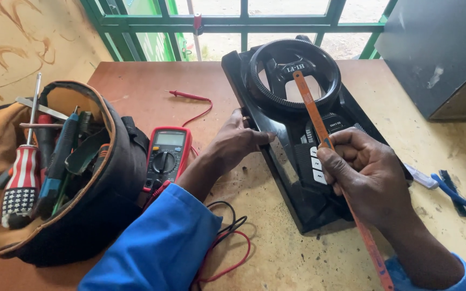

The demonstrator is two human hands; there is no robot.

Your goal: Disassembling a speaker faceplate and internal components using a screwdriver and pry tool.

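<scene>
Bench (319,258) carries all. Tool bag (55,178) at left, open, full of screwdrivers. Black audio unit (297,161) at centre, ring-shaped handle at far end. Red multimeter (167,156) between bag and unit. Left hand (233,143) grips unit's left edge. Right hand (365,172) closed around orange hacksaw blade (311,108), blade tip lying across ring. Blue pliers (459,194) at far right.

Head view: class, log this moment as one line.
left hand: steadies black device | right hand: grips orange blade | multimeter: beside tool bag
</scene>
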